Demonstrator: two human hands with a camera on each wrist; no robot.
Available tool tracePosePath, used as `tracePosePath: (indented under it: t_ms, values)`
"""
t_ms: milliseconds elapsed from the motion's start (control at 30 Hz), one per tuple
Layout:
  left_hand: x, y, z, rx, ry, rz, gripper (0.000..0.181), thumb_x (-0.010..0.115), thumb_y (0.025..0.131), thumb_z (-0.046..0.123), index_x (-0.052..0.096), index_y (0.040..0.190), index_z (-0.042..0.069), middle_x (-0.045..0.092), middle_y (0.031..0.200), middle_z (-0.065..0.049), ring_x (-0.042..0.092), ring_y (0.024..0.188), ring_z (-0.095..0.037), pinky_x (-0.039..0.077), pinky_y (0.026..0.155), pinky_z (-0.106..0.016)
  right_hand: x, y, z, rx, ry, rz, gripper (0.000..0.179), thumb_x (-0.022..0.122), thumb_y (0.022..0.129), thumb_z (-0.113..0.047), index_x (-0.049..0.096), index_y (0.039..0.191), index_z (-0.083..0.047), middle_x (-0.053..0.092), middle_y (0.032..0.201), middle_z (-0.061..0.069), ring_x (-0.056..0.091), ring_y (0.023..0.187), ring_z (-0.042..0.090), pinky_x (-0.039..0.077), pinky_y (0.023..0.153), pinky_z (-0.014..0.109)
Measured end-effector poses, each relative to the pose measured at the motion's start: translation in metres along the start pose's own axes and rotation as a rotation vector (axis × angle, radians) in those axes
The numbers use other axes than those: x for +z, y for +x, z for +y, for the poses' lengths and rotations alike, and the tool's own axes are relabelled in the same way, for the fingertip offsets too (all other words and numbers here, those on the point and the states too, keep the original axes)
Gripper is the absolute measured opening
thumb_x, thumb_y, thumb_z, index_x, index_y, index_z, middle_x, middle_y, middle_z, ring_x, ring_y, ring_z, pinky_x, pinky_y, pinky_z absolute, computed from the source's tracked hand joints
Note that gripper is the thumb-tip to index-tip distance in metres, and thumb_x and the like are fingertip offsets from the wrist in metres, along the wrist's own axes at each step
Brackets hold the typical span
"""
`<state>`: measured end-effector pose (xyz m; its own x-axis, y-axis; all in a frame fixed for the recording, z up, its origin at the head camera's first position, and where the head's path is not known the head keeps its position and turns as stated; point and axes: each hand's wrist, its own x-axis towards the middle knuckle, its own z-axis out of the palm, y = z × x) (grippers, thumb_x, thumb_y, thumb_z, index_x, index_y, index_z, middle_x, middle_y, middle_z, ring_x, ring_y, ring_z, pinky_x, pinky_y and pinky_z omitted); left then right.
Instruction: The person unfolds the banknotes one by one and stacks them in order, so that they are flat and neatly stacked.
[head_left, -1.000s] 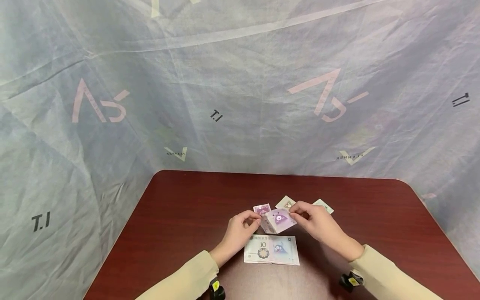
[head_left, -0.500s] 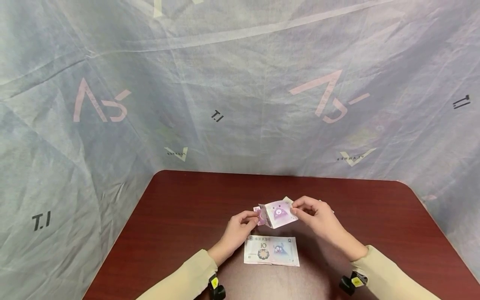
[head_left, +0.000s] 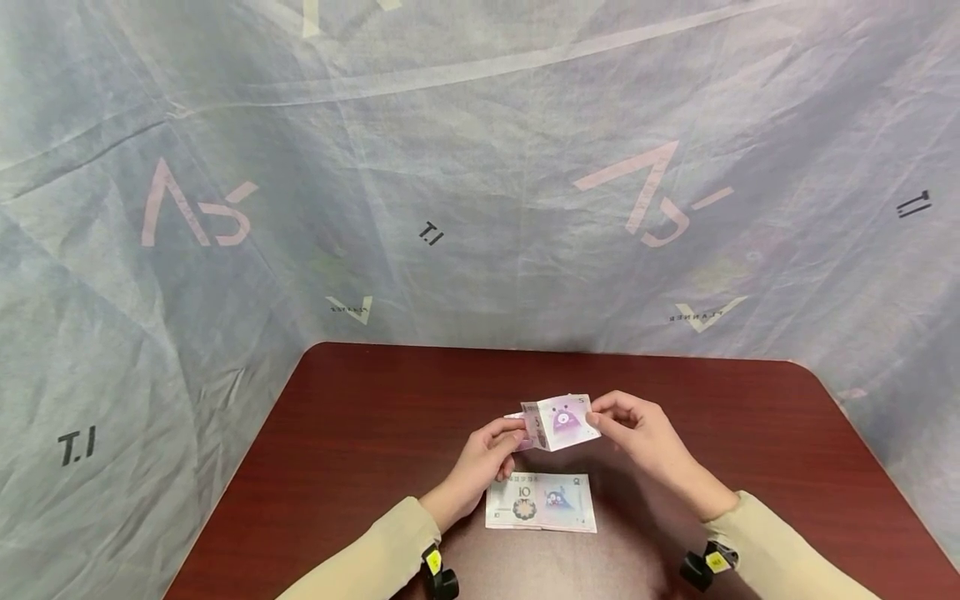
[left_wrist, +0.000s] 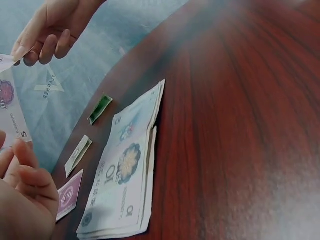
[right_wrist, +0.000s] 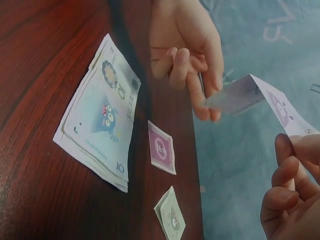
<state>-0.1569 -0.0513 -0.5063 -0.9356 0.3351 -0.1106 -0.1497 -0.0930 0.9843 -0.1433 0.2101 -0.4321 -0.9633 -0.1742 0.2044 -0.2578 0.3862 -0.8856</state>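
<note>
A purple toy banknote (head_left: 570,423) marked 5, with a one-eyed cartoon figure, is held up off the table between both hands. My left hand (head_left: 480,458) pinches its left end between thumb and fingers. At the other end, my right hand (head_left: 637,427) grips the edge with thumb and forefinger. A sharp crease runs across the note, so its left part stands at an angle to the right part, as the right wrist view shows. Below the hands lies a flat stack of blue-grey 10 notes (head_left: 543,504), its edges slightly uneven.
Beyond the stack lie a folded magenta note (right_wrist: 161,148), a folded beige note (right_wrist: 172,217) and a folded green note (left_wrist: 101,109), largely hidden in the head view. The dark red table (head_left: 360,417) meets a grey printed cloth (head_left: 480,167) at the back.
The creased note has been drawn wider, its left part now showing more toward the head camera. My right hand has shifted slightly right; the 10 notes stay put.
</note>
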Motion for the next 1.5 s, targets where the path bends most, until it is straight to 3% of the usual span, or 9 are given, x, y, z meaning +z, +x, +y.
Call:
tracePosePath:
  t_ms: [200, 367, 633, 767, 933, 1000, 1233, 1500]
  values:
    - [-0.007, -0.002, 0.000, 0.038, 0.009, 0.075, 0.025, 0.066, 0.102, 0.014, 0.066, 0.122, -0.002, 0.066, 0.087, -0.006, 0.045, 0.056, -0.007, 0.035, 0.052, -0.020, -0.002, -0.002, 0.007, 0.003, -0.010, 0.016, 0.005, 0.074, 0.097, -0.011, 0.072, 0.101, -0.008, 0.062, 0.071, -0.005, 0.053, 0.057, 0.008, 0.047, 0.053, 0.027]
    - [-0.009, -0.007, 0.004, 0.084, 0.050, 0.109, 0.019, 0.070, 0.099, 0.012, 0.067, 0.112, -0.002, 0.068, 0.085, 0.000, 0.046, 0.053, -0.007, 0.036, 0.051, -0.020, -0.002, -0.006, 0.011, 0.034, -0.016, 0.023, 0.008, 0.074, 0.097, -0.012, 0.072, 0.102, -0.007, 0.062, 0.073, -0.005, 0.054, 0.058, 0.009, 0.046, 0.053, 0.027]
    - [-0.010, -0.011, 0.008, 0.245, 0.175, 0.184, 0.010, 0.074, 0.096, 0.007, 0.068, 0.099, -0.002, 0.070, 0.083, -0.015, 0.043, 0.051, -0.003, 0.036, 0.049, -0.018, 0.004, -0.014, 0.016, 0.012, -0.031, 0.078, 0.006, 0.076, 0.095, -0.009, 0.073, 0.100, -0.010, 0.065, 0.073, -0.005, 0.055, 0.059, 0.011, 0.046, 0.053, 0.026]
    - [-0.011, -0.012, 0.010, 0.294, 0.259, 0.216, 0.017, 0.075, 0.095, 0.008, 0.065, 0.109, 0.004, 0.070, 0.083, -0.016, 0.041, 0.053, -0.001, 0.033, 0.051, -0.017, 0.009, -0.017, 0.018, 0.025, -0.023, 0.108, 0.006, 0.077, 0.093, -0.007, 0.074, 0.098, -0.009, 0.067, 0.075, -0.001, 0.056, 0.061, 0.008, 0.046, 0.055, 0.025]
    - [-0.014, -0.013, 0.013, 0.381, 0.339, 0.206, 0.024, 0.071, 0.099, 0.009, 0.054, 0.117, 0.010, 0.068, 0.083, -0.011, 0.039, 0.052, -0.001, 0.032, 0.052, -0.017, 0.012, -0.016, 0.020, 0.094, 0.030, 0.083, 0.008, 0.077, 0.094, -0.009, 0.072, 0.100, -0.007, 0.061, 0.071, 0.001, 0.053, 0.059, 0.008, 0.044, 0.051, 0.025]
    - [-0.015, -0.014, 0.014, 0.414, 0.381, 0.198, 0.018, 0.070, 0.100, 0.009, 0.058, 0.113, 0.012, 0.066, 0.083, -0.006, 0.039, 0.053, -0.002, 0.032, 0.052, -0.017, 0.012, -0.015, 0.021, 0.064, 0.034, 0.068, 0.012, 0.076, 0.094, -0.008, 0.069, 0.103, -0.005, 0.063, 0.073, 0.002, 0.052, 0.058, 0.007, 0.043, 0.051, 0.024]
    - [-0.020, -0.017, 0.014, 0.463, 0.539, 0.186, 0.009, 0.072, 0.100, 0.015, 0.073, 0.106, 0.022, 0.064, 0.083, 0.009, 0.043, 0.060, -0.002, 0.036, 0.056, -0.018, 0.014, -0.015, 0.032, -0.181, -0.071, 0.056, 0.023, 0.076, 0.091, 0.002, 0.063, 0.105, -0.012, 0.068, 0.078, 0.001, 0.051, 0.058, 0.004, 0.042, 0.053, 0.023]
    - [-0.024, -0.024, 0.009, 0.456, 0.669, 0.145, 0.012, 0.076, 0.094, 0.007, 0.076, 0.101, 0.017, 0.064, 0.084, 0.009, 0.043, 0.062, 0.002, 0.040, 0.057, -0.018, 0.016, -0.024, 0.043, -0.188, -0.198, -0.023, 0.019, 0.078, 0.090, -0.003, 0.073, 0.096, -0.019, 0.069, 0.079, -0.012, 0.053, 0.060, -0.001, 0.045, 0.054, 0.024]
